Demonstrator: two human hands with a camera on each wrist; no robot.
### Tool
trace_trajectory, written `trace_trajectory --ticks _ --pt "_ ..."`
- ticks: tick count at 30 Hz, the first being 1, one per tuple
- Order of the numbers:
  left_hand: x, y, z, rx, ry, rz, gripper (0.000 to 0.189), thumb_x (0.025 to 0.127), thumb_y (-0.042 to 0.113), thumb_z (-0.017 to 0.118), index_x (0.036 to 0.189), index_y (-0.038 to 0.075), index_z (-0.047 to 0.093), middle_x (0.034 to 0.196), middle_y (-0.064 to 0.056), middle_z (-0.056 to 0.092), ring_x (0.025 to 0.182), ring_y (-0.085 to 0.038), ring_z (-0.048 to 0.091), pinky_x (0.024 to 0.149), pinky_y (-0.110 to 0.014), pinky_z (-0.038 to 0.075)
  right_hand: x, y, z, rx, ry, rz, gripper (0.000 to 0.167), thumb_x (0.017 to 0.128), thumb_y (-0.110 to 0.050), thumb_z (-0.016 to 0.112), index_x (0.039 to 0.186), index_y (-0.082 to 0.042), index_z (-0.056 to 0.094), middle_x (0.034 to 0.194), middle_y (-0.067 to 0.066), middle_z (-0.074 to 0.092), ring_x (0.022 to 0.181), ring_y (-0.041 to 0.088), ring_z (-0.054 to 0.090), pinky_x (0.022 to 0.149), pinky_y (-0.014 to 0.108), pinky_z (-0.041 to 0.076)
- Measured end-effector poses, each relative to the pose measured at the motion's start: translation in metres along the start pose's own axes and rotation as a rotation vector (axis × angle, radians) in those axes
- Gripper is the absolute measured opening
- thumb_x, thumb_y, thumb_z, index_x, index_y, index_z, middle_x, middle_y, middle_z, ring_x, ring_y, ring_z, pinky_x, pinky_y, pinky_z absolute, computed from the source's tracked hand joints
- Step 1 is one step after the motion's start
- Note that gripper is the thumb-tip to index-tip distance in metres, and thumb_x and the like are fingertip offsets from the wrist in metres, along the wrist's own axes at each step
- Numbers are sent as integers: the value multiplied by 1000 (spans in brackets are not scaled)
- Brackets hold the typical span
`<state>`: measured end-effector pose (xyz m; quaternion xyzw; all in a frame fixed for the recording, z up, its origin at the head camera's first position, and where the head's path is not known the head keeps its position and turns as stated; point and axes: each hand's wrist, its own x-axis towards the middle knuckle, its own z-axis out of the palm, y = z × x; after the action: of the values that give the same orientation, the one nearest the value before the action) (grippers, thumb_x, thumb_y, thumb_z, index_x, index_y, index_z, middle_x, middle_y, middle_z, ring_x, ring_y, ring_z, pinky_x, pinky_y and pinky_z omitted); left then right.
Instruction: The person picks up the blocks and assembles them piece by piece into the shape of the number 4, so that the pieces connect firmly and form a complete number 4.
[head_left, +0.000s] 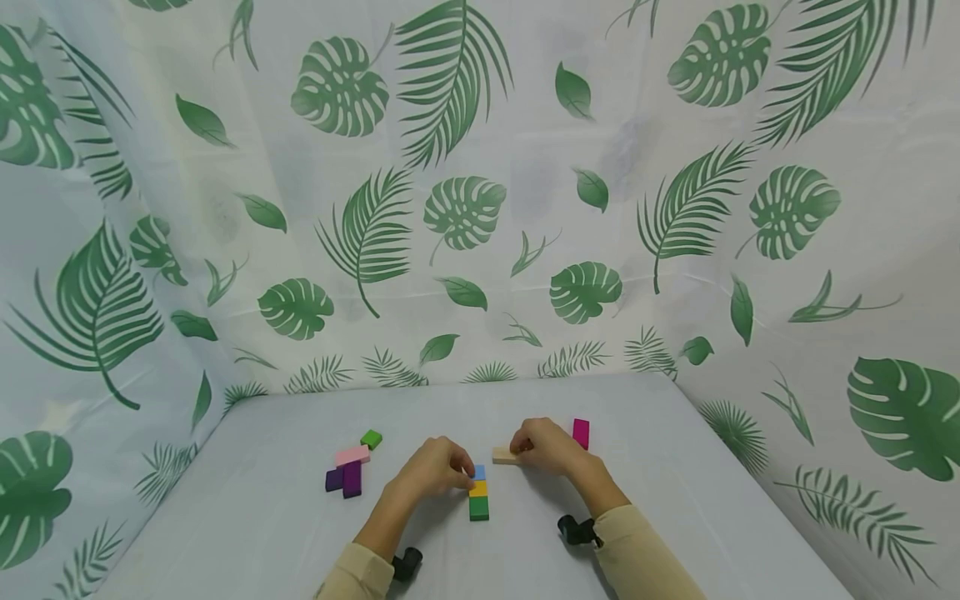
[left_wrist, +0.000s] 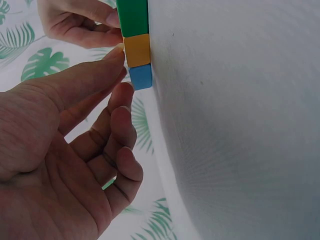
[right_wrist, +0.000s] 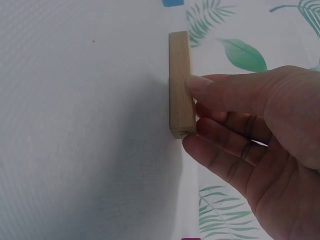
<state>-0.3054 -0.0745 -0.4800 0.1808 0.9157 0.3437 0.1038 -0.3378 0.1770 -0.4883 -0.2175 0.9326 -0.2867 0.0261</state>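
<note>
A green block (head_left: 478, 508), a yellow block (head_left: 478, 488) and a blue block (head_left: 479, 472) stand end to end in a row on the table. My left hand (head_left: 433, 468) is at the row's left side, its thumb tip by the yellow block (left_wrist: 137, 50) and its fingertips close to the blue block (left_wrist: 141, 77). Its fingers are loosely bent. To the right, my right hand (head_left: 550, 446) holds a long plain wooden block (head_left: 506, 456) near one end. In the right wrist view the thumb lies along the wooden block (right_wrist: 181, 82), with the other fingers partly hidden behind it.
At the left lie a small light green block (head_left: 371, 439), a pink block (head_left: 352, 456) and two purple blocks (head_left: 352, 479). A magenta block (head_left: 581, 432) sits just beyond my right hand. Leaf-patterned cloth (head_left: 465, 267) rises around the white table (head_left: 247, 500).
</note>
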Motion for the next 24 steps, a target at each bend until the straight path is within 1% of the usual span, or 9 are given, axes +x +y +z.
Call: trace_trajectory --ticks 6,10,24 --pt "1 -2 0 1 -4 3 8 85 17 87 86 17 79 79 7 70 76 -16 58 66 -31 48 0 -2 1 -19 3 -31 11 88 -4 81 97 -10 80 92 0 71 84 16 58 84 42 58" --pt "1 -2 0 -1 -3 1 8 85 18 87 85 18 79 78 6 70 75 -16 57 65 -31 48 0 -3 1 -33 6 -42 11 87 -4 81 97 -8 80 91 0 70 83 16 57 82 41 57" --pt "0 -1 0 -4 -4 2 8 85 18 87 85 18 79 78 6 70 75 -16 57 65 -31 48 4 -3 6 -47 -9 -76 10 89 -7 80 99 -9 81 89 -2 67 82 13 57 80 35 55"
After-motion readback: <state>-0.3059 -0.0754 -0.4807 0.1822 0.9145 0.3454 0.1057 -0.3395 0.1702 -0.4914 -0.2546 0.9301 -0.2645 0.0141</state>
